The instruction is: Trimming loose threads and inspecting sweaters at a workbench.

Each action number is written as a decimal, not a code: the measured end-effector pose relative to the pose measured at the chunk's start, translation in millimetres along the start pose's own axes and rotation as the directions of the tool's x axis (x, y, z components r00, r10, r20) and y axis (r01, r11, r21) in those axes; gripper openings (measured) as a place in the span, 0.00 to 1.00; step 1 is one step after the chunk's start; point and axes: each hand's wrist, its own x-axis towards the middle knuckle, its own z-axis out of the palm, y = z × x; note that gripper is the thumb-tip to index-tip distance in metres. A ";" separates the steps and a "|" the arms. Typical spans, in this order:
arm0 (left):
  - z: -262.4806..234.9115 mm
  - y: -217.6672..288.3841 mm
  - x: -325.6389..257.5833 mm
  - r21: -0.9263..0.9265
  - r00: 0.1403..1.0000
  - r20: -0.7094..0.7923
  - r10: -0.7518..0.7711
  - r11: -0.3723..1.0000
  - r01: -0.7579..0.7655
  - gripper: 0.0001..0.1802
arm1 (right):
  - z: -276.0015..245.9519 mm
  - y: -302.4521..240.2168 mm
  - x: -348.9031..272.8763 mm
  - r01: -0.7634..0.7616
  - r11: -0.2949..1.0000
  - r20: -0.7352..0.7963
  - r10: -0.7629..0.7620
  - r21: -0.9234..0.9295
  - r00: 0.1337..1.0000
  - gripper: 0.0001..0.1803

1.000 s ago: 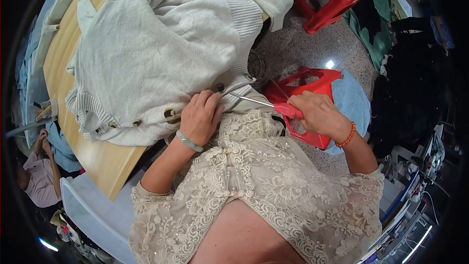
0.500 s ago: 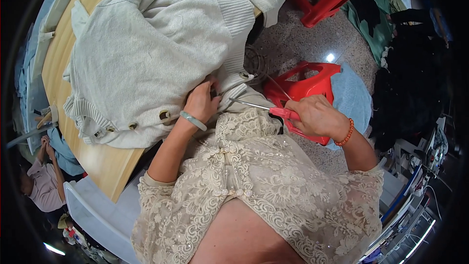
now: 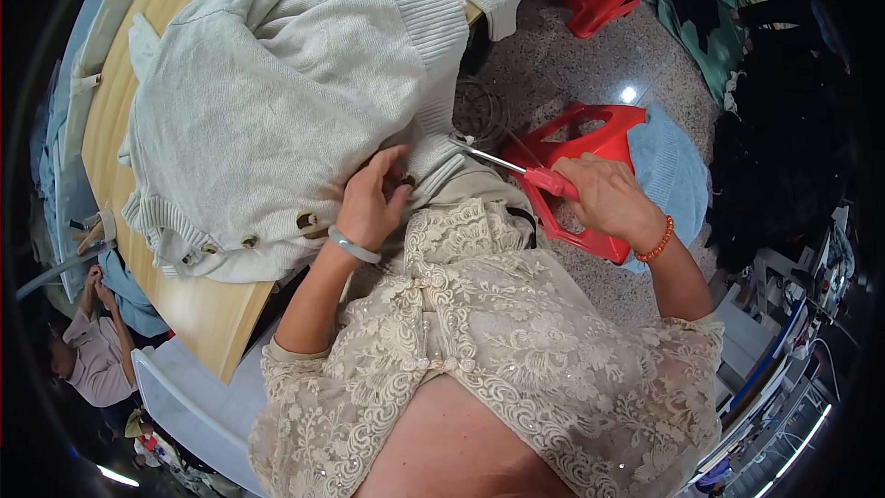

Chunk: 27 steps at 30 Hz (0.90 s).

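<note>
Along the near side of the desk (image 3: 212, 327) lies the pale buttoned cardigan (image 3: 267, 111), its edge best kept flat and taut, and the red-handled tool (image 3: 551, 182) shallow, sparing the knit. The left hand (image 3: 369, 201) rests there, thumb and fingers parted; the right hand (image 3: 604, 203) curls firmly round the tool's handle.

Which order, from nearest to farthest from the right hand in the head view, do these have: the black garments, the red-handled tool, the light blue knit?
1. Red-handled tool: held in the right hand.
2. Light blue knit: close by the hand, toward the picture's upper right.
3. Black garments: farther off, at the right side.
</note>
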 end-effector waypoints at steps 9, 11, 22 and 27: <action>4.4 24.3 -25.1 0.246 0.944 0.062 0.324 0.912 -0.329 0.06 | -3.7 10.8 -0.2 -0.123 0.991 0.116 0.128 -0.045 0.985 0.13; 11.8 34.2 1.4 0.324 0.901 -0.025 0.432 0.857 -0.402 0.08 | -4.2 12.6 3.5 -0.111 0.992 0.085 0.115 -0.052 0.990 0.13; 78.5 -19.6 112.4 0.401 0.928 0.368 0.063 0.890 -0.219 0.15 | -9.6 12.8 -15.1 -0.095 0.993 0.159 0.105 -0.070 0.982 0.14; 68.4 -11.5 95.1 0.136 0.974 0.214 0.074 0.985 -0.105 0.16 | -23.4 3.4 -3.4 -0.068 0.997 0.186 0.075 -0.044 0.980 0.14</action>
